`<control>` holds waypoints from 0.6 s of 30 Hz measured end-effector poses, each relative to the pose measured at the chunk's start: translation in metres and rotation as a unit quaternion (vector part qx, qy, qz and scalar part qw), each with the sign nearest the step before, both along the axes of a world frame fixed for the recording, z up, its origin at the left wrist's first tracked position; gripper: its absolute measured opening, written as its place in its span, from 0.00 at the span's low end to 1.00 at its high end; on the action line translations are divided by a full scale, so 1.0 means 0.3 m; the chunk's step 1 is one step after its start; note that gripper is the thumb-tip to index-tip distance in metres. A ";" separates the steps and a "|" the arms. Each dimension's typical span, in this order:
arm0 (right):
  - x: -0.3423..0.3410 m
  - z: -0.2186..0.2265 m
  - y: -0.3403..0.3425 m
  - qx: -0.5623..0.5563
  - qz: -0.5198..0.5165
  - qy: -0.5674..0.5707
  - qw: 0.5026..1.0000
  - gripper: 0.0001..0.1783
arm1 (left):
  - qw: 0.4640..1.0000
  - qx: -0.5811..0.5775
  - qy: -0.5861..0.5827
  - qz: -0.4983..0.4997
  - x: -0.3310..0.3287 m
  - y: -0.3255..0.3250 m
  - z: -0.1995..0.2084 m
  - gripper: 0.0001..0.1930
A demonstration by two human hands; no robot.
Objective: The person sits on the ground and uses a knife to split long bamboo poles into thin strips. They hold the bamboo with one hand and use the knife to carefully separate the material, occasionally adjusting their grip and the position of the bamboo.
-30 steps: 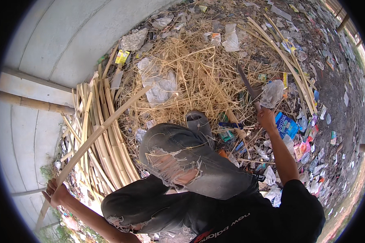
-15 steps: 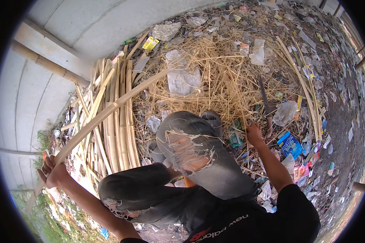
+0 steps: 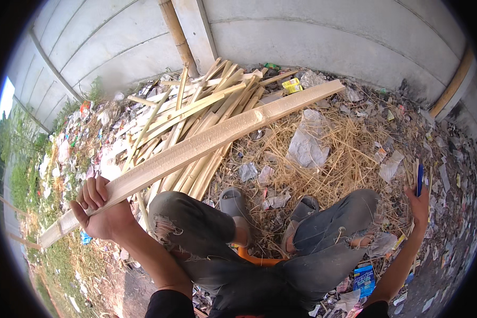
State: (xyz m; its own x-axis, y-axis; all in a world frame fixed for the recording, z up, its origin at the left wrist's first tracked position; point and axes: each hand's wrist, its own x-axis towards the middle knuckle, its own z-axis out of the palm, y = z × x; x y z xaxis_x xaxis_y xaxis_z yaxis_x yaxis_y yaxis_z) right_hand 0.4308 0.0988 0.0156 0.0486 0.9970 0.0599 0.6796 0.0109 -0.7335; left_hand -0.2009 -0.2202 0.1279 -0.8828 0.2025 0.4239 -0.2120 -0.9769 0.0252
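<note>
While a grey panel wall [image 3: 323,42] closes off 12 o'clock, with a bamboo pole [image 3: 177,37] against it at 11, a heap of split bamboo strips [image 3: 206,175] lies between 10 and 11 o'clock, partly screened by one long bamboo strip [image 3: 206,146] that crosses in front of it. A yellow packet [image 3: 291,85] sits at 1 o'clock, just beyond that strip; a crumpled whitish sheet [image 3: 308,140] and loose straw [image 3: 350,140] spread toward 2 and 3, and a blue wrapper [image 3: 363,281] lies between 4 and 5. The person's torn-jeaned knees stand between the hands, grey sandals [image 3: 232,201] beyond them. At 8 o'clock the left hand [image 3: 108,206] grips the long strip near its lower end, fingers curled over the upper edge; the strip slants from 8 up to 2 o'clock, its near tip jutting past the hand. Well apart, toward 4 o'clock, the right hand [image 3: 417,205] is raised, its fingers around a narrow blue object [image 3: 420,180] with pale sticks beside it. What that object is cannot be made out, its lower part being hidden by the hand. Between the legs, only part of an orange item [image 3: 259,260] shows.
</note>
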 end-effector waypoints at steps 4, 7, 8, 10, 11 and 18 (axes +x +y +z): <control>-0.514 0.305 0.027 -0.054 0.177 0.378 0.907 0.13 | 1.000 0.019 0.003 0.009 0.129 0.021 -0.001 0.18; -0.891 0.358 0.011 -0.196 0.322 0.350 0.858 0.25 | 0.998 0.027 0.023 0.042 0.206 -0.022 0.006 0.18; -0.955 0.327 0.025 -0.237 0.299 0.371 0.846 0.25 | 0.999 0.026 0.021 0.036 0.234 0.000 -0.002 0.18; -1.075 0.269 0.036 -0.280 0.263 0.404 0.830 0.23 | 0.999 0.020 0.005 0.038 0.257 0.007 -0.029 0.18; -1.131 0.245 0.038 -0.284 0.252 0.417 0.826 0.22 | 0.999 0.016 -0.013 0.040 0.264 0.000 -0.038 0.18; -1.261 0.209 0.069 -0.257 0.275 0.473 0.797 0.16 | 0.932 -0.342 -0.108 0.055 0.431 -0.064 -0.205 0.26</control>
